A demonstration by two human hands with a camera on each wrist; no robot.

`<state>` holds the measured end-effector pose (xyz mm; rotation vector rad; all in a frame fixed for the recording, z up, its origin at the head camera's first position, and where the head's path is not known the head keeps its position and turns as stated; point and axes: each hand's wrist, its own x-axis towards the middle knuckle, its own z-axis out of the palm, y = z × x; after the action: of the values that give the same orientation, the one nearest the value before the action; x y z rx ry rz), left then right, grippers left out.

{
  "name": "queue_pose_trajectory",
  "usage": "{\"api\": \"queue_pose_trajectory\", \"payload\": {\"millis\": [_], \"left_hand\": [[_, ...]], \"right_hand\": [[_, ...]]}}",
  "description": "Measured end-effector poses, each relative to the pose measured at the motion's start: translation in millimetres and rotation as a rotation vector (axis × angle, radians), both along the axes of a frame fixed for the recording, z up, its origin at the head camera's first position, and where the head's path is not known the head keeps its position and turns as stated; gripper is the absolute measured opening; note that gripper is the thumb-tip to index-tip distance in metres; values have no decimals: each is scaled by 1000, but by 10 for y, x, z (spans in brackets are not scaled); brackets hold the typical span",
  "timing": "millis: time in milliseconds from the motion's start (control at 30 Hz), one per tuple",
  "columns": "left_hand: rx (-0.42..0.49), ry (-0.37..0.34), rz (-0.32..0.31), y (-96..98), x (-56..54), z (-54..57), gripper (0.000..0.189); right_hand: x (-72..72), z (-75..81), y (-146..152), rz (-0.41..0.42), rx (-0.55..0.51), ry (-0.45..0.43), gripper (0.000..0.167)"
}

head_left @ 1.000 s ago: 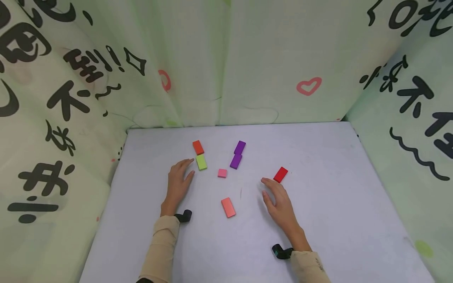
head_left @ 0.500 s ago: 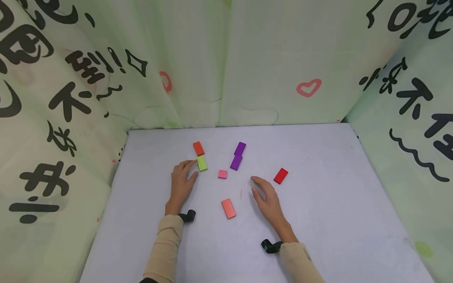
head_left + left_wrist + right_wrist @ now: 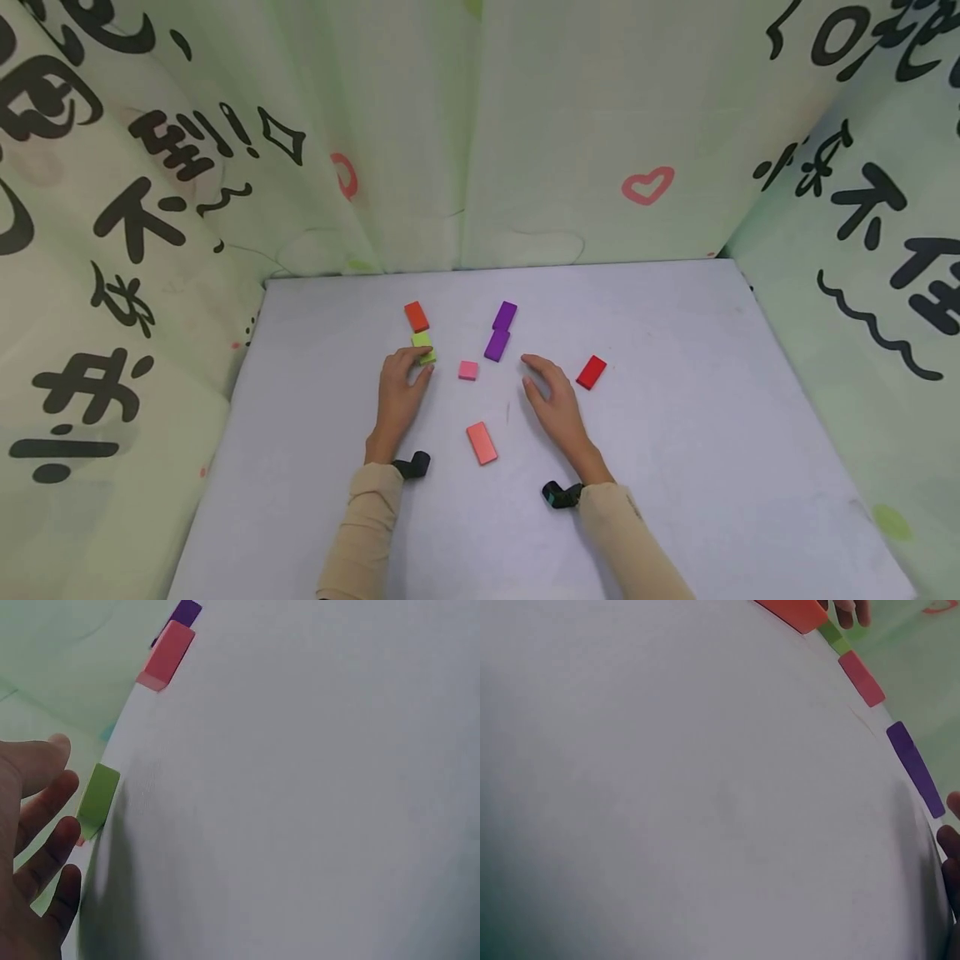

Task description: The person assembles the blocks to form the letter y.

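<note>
My left hand hovers at a lime-green block, its index finger crossing in front of the block and the thumb apart below. In the left wrist view the fingers look loosely bent beside the green block, with no grip visible; whether they touch it I cannot tell. An orange block lies just behind the green one. My right hand holds nothing, fingers relaxed, between two purple blocks and a red block. Only its fingertips show in the right wrist view.
A small pink block lies between the hands, and a salmon-pink block sits nearer the front. All rest on a white table. Pale green curtains with black writing enclose its back and sides.
The left hand has moved right, its fingers now overlapping the green block. The right hand has shifted left, away from the red block towards the purple ones. The blocks appear unmoved.
</note>
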<state>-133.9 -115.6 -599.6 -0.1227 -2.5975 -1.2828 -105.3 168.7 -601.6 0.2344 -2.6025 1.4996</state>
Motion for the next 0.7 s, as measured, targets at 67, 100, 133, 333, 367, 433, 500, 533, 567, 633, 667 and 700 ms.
{"api": "queue_pose_trajectory", "payload": {"millis": [67,100,133,333,367,433,500,533,567,633,667,700], "left_hand": [[1,1,-6,29,-1,11,33],[-3,1,-9,44,-4,16,33],[-10,4,-10,58,-7,22,33],[-101,30,-8,148,-42,47,33],[-130,33,-9,163,-44,54,32],[-194,35,-20,193,-44,78,32],[-248,38,-39,225,-40,114,32],[-270,38,-49,241,-40,132,32],[-282,35,-58,261,-39,149,33],[-290,30,-78,305,-43,177,33],[-291,26,-86,328,-44,187,33],[-293,21,-92,352,-44,191,33]], "right_hand": [[-34,-1,-6,-3,3,6,41],[-52,-2,-8,-2,3,8,41],[-70,-2,-10,-2,3,6,40],[-193,-6,-23,1,10,33,40],[-214,-6,-25,3,13,39,40],[-254,-4,-31,7,19,51,40],[-294,-6,-34,10,22,55,39],[-314,-9,-35,11,21,54,39],[-334,-12,-35,12,24,52,39],[-371,-15,-33,13,23,57,39],[-387,-17,-31,12,21,59,39],[-399,-20,-29,12,20,62,39]]}}
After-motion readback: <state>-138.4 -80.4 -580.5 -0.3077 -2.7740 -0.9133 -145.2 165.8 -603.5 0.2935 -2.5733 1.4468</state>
